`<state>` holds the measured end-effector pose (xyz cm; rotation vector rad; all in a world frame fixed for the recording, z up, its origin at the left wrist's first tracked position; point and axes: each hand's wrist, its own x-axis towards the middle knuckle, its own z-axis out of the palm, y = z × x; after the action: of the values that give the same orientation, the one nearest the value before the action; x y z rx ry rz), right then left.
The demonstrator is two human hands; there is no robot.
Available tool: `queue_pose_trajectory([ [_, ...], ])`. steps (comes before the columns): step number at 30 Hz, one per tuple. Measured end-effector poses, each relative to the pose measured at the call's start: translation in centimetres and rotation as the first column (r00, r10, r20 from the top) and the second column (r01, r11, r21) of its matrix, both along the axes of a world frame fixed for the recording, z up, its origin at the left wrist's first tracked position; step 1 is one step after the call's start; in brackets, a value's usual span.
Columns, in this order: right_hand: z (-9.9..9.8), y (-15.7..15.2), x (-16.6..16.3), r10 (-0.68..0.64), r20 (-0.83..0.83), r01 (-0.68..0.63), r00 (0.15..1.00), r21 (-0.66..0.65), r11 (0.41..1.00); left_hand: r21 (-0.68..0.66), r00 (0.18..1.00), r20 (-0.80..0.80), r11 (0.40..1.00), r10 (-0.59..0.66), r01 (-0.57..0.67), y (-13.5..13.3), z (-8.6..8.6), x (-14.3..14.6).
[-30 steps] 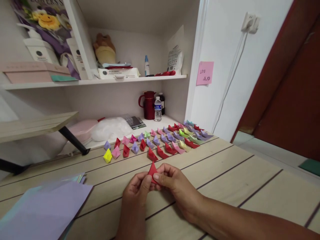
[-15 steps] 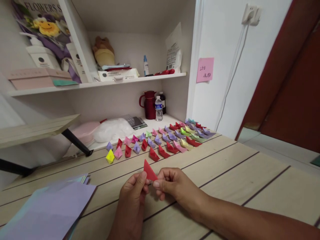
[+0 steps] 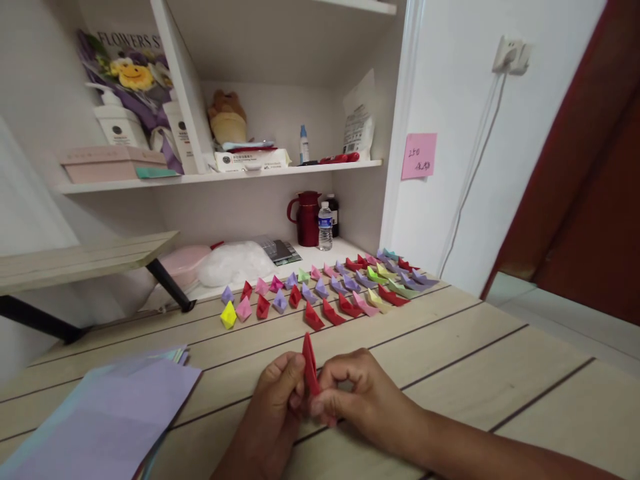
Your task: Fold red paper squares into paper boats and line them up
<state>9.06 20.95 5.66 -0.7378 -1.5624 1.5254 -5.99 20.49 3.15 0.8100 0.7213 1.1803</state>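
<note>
Between my two hands, a small folded piece of red paper (image 3: 309, 365) stands nearly on edge above the wooden table (image 3: 460, 373). My left hand (image 3: 280, 393) pinches its left side between thumb and fingers. The fingers of my right hand (image 3: 350, 390) are closed on its lower right end. Beyond my hands, folded paper boats sit in rows, among them a red boat (image 3: 313, 317), a yellow boat (image 3: 229, 315) and a pink boat (image 3: 243, 309). A stack of coloured paper sheets (image 3: 115, 413), with a lilac one on top, lies left of my left hand.
A raised wooden stand with black legs (image 3: 170, 285) is at the left. Behind the boats, a white shelf unit holds a dark red jug (image 3: 307, 220), a water bottle (image 3: 325, 228) and a clear plastic bag (image 3: 235, 262). A pink note (image 3: 419, 156) sticks to the wall.
The red paper has turned from showing a flat triangular face to a narrow edge, its folds slightly parted. The camera view has shifted, so everything sits a little lower and further right.
</note>
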Motion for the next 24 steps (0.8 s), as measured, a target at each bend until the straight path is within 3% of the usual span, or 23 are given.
queue_pose_trajectory([
  [4,-0.9,1.5,0.2,0.005,0.1,0.008,0.995,-0.134,0.991,0.05,0.996,0.007,0.995,0.087,-0.087,0.7,0.0,-0.6],
  [9,-0.6,2.7,0.8,-0.133,-0.056,0.134,0.99,0.02,0.991,0.067,0.997,-0.009,0.995,0.079,-0.079,0.9,0.2,-0.8],
  [12,-0.1,2.7,1.1,-0.154,-0.132,0.156,0.979,0.003,0.988,0.072,0.998,-0.022,0.995,0.066,-0.064,0.8,0.2,-0.8],
  [19,-0.1,2.2,1.3,0.028,-0.198,-0.048,0.98,-0.099,0.994,0.08,0.994,-0.11,0.997,0.012,-0.003,0.7,0.1,-0.8],
  [24,-0.3,1.9,1.2,0.134,-0.221,-0.158,0.966,-0.092,0.983,0.093,0.985,-0.169,0.994,-0.038,0.054,0.6,0.1,-0.9],
])
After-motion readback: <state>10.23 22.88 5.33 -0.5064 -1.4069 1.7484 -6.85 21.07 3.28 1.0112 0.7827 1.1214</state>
